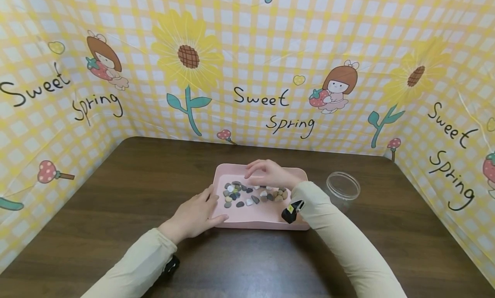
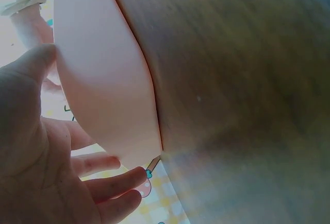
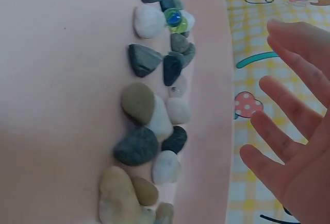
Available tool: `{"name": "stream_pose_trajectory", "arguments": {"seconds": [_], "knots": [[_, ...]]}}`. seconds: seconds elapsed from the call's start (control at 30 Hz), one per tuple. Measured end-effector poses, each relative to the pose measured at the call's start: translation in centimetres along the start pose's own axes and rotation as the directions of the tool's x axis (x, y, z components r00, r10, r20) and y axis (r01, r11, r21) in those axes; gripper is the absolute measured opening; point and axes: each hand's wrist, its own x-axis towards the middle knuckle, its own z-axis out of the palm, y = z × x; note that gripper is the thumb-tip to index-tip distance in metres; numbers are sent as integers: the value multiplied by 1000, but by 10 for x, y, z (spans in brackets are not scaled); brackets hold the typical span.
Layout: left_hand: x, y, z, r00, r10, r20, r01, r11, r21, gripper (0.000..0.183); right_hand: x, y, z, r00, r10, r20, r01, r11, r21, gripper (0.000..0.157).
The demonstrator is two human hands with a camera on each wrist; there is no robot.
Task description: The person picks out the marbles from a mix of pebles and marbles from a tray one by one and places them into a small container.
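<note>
A shallow pink tray (image 1: 247, 217) lies on the table with several pebbles (image 1: 255, 199) spread in it, grey, white and tan. Among them in the right wrist view are a blue glass marble (image 3: 174, 16) and a yellow-green one (image 3: 179, 26). My left hand (image 1: 195, 214) rests at the tray's left front corner, its thumb on the rim and the other fingers along the side. Over the far part of the tray hovers my right hand (image 1: 272, 174). Its fingers (image 3: 289, 98) are spread, holding nothing, and its forearm hides part of the tray's right side.
To the right of the tray stands a clear round jar (image 1: 342, 187), open at the top, close beside my right sleeve. A checked yellow cloth (image 1: 255, 53) hangs behind the brown table (image 1: 154, 169) and along both sides.
</note>
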Motion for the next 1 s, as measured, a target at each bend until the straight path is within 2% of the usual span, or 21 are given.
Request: {"name": "stream_pose_trajectory", "arguments": {"seconds": [0.23,0.43,0.77,1.0], "knots": [[1,-1,0,1000,4,-7,-4,1000,1,72,10,4,7,998,-29,59,29,1000,-4,18],[2,-1,1,1000,2,-8,-2,1000,1,72,11,-1,13,991,22,130,-24,1000,12,19],[0,0,0,1000,6,-9,-6,1000,-7,70,19,5,30,988,69,140,-62,997,-52,15],[0,1,-1,1000,2,-5,-2,1000,-11,70,24,6,35,986,-3,165,22,993,-116,14]]}}
